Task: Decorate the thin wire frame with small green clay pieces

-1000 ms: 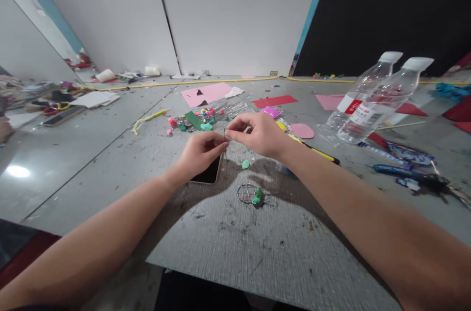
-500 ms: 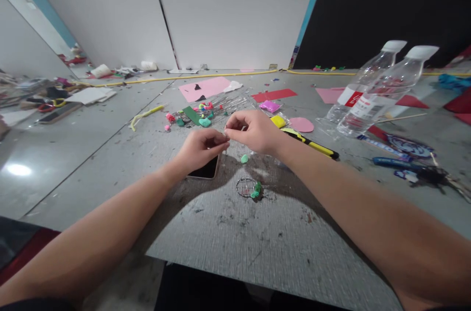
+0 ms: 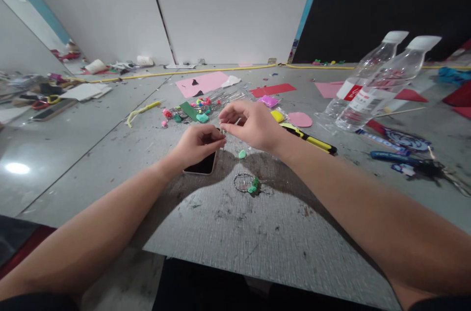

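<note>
Above the table's middle, my left hand [image 3: 198,145] is closed in a pinch around something thin and small, too tiny to name. Close beside it, the thumb and fingers of my right hand [image 3: 252,125] come together at the same spot, and what they hold is hidden. A phone with a dark screen [image 3: 202,166] lies partly under my left hand. Nearer to me rests a round wire frame [image 3: 241,183] with green clay bits [image 3: 253,185] on its right edge. A mint-green clay lump [image 3: 242,154] sits between the hands and that frame.
A yellow-black utility knife [image 3: 318,144] lies beyond my right forearm. Two plastic bottles [image 3: 362,100] stand at the right, near blue-handled pliers [image 3: 392,156]. Behind the hands are a pink sheet [image 3: 208,82], a yellow packet [image 3: 277,116] and several wire pieces with coloured clay [image 3: 202,103].
The camera view has shifted slightly. My right hand's fingers have risen and loosened a little from my left fingertips, while my left hand keeps its pinch.
</note>
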`<state>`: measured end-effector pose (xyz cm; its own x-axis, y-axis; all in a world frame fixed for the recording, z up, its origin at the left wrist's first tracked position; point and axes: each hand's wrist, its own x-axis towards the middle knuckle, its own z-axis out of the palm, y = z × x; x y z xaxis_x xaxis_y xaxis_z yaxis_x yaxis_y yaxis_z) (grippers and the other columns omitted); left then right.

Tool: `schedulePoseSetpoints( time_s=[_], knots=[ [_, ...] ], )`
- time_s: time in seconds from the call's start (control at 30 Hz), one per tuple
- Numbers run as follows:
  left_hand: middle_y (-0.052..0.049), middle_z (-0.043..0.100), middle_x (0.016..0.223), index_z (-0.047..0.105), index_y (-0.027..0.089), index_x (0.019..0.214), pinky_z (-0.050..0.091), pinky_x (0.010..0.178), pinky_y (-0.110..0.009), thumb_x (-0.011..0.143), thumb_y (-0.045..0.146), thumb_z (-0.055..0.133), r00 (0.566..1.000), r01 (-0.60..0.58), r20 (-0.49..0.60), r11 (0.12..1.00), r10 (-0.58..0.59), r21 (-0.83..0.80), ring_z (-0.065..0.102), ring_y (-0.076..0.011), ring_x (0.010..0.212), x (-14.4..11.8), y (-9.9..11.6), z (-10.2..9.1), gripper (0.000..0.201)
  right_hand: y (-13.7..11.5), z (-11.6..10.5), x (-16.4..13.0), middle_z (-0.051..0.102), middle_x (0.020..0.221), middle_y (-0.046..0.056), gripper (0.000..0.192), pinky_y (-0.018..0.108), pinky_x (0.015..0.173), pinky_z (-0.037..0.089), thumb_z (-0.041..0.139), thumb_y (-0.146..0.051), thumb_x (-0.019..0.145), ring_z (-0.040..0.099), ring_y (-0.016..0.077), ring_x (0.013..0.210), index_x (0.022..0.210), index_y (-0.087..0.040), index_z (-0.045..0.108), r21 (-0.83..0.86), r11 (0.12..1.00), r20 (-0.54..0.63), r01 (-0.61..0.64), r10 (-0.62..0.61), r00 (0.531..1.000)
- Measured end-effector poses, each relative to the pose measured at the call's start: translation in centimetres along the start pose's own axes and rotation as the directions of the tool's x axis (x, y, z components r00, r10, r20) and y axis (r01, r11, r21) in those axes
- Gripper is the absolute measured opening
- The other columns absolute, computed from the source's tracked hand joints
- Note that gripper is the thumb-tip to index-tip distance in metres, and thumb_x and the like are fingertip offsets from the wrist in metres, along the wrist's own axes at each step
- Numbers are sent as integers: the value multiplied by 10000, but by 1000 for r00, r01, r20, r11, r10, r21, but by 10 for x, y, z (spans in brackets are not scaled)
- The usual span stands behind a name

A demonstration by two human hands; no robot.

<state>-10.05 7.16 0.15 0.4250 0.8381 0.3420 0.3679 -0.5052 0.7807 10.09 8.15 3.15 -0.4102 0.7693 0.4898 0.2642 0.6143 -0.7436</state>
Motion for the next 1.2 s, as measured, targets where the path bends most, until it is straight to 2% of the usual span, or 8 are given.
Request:
schedulePoseSetpoints(
  time_s=[0.13, 0.3, 0.6, 0.73, 0.9, 1.0, 1.1, 1.2],
  knots=[
    [-1, 634, 676, 637, 201, 726, 450, 562, -266, 799, 330, 741, 1000, 2, 14, 1000, -2, -10, 553, -118, 601, 1, 0, -1, 180, -1, 1, -2, 725, 871, 35, 39, 327, 733, 530, 649, -178, 847, 664, 175, 804, 873, -192, 675, -94, 993, 19, 73, -71, 997],
    [-5, 635, 680, 636, 201, 724, 465, 573, -270, 797, 345, 740, 999, 11, 43, 1000, -10, -14, 562, -124, 613, 1, 1, -2, 192, 1, 4, -2, 703, 862, 24, 23, 326, 735, 507, 632, -196, 865, 652, 175, 797, 877, -208, 616, -124, 988, 26, 93, -90, 996],
    [-25, 677, 716, 680, 209, 786, 493, 581, -287, 814, 347, 739, 998, -30, 57, 999, 28, 31, 598, -138, 634, 0, 2, -4, 153, -7, 3, -5, 643, 810, -2, 153, 320, 758, 470, 609, -113, 867, 607, 156, 770, 835, -222, 507, -125, 983, 50, 135, -130, 990],
    [-33, 715, 731, 709, 196, 864, 528, 592, -283, 847, 338, 728, 999, -5, 37, 998, 7, -62, 640, -137, 637, -2, 6, -4, 145, -10, 1, -5, 642, 815, -5, 145, 316, 753, 472, 614, -104, 875, 601, 151, 768, 849, -218, 529, -73, 994, 8, 82, -82, 997],
    [-35, 744, 740, 721, 203, 891, 574, 616, -291, 789, 312, 775, 999, 42, 9, 989, -41, -141, 687, -148, 659, -1, 9, -9, 159, -10, 0, -3, 680, 871, 18, 120, 326, 749, 471, 654, -125, 868, 623, 167, 797, 876, -207, 567, -84, 996, -14, 27, -29, 999],
    [-31, 725, 694, 719, 205, 829, 574, 597, -299, 773, 292, 788, 997, 79, 27, 987, -76, -140, 671, -147, 615, 3, 8, -14, 124, -9, -2, -2, 711, 884, 28, 158, 334, 734, 472, 675, -162, 880, 634, 175, 766, 1026, -193, 622, -141, 990, 9, -8, 10, 1000],
    [-17, 688, 626, 694, 202, 759, 568, 573, -290, 759, 259, 790, 988, 117, -84, 978, -133, -171, 646, -136, 562, 9, 7, -19, 111, -9, -5, -1, 738, 900, 31, 343, 336, 721, 471, 675, -207, 915, 647, 183, 746, 1249, -187, 603, -214, 975, 29, -58, 66, 997],
    [-3, 674, 637, 687, 185, 741, 573, 600, -259, 751, 211, 778, 938, 212, -240, 963, -249, -167, 642, -116, 581, 15, 6, -29, 95, -10, -11, -1, 754, 920, 57, 274, 347, 738, 455, 650, -221, 949, 664, 208, 800, 1220, -182, 655, -422, 902, 178, -90, 180, 967]
  ],
)
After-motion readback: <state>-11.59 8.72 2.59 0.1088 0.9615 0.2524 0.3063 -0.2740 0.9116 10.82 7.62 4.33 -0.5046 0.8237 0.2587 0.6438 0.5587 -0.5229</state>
